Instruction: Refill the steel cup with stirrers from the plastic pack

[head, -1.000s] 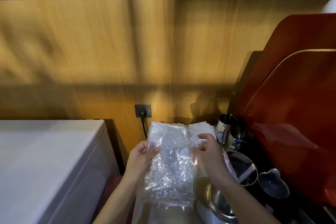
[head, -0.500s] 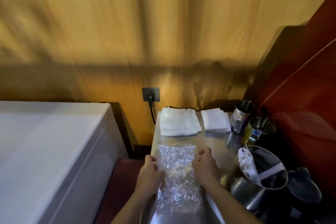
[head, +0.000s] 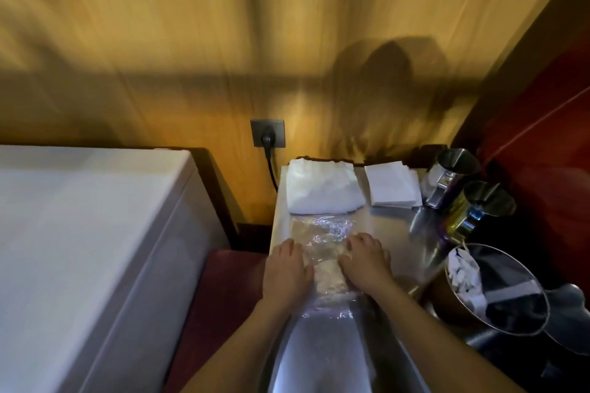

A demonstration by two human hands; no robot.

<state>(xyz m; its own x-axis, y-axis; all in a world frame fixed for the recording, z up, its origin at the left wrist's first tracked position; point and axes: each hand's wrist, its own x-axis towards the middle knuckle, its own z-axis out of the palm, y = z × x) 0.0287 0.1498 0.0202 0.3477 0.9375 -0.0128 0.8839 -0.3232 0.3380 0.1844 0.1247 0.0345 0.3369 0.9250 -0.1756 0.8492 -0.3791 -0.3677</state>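
Observation:
A clear crinkled plastic pack (head: 324,234) lies flat on the steel counter (head: 388,233), with pale stirrers showing through it between my hands. My left hand (head: 285,269) presses on the pack's left edge, fingers pointing away from me. On the pack's right edge rests my right hand (head: 367,262), palm down. Two steel cups stand at the back right: one (head: 451,174) further back, the other (head: 480,209) nearer. Neither hand touches a cup.
A folded white towel (head: 322,188) and a stack of white napkins (head: 391,185) lie behind the pack. A large steel bucket (head: 501,290) with paper scraps stands at the right, a dark lid (head: 571,313) beside it. A white chest (head: 79,249) fills the left; a red panel (head: 549,124) rises at the right.
The pack was held up in front of the wall. It has come down flat onto the counter, and both hands now press on it from the sides.

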